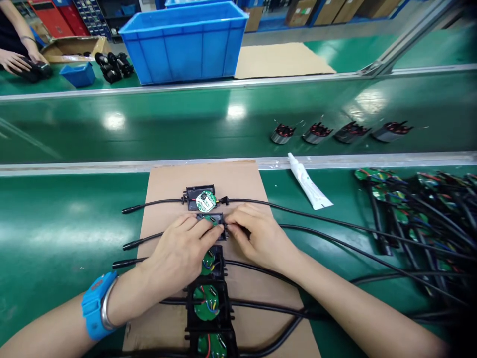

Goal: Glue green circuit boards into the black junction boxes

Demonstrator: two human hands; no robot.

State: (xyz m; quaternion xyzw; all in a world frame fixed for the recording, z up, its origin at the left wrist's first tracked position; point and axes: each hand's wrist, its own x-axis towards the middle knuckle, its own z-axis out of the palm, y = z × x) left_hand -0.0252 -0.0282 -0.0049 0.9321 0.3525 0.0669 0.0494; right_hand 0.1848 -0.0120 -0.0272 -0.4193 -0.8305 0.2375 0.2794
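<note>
Several black plastic housings with green circuit boards lie in a column on a cardboard sheet. My left hand lies over the second black housing from the back, fingers bent around it, its index fingertip at the right end. At that same end, my right hand pinches the black cable where it enters; the fingers partly hide the grip. Behind them sits another housing, its round circuit board tilted inside. Nearer me is a housing with a flat green board.
A white tube lies right of the cardboard. Cabled circuit boards are heaped at the right. Several motor stators stand on the green belt. Beyond are a blue bin and another person's hands.
</note>
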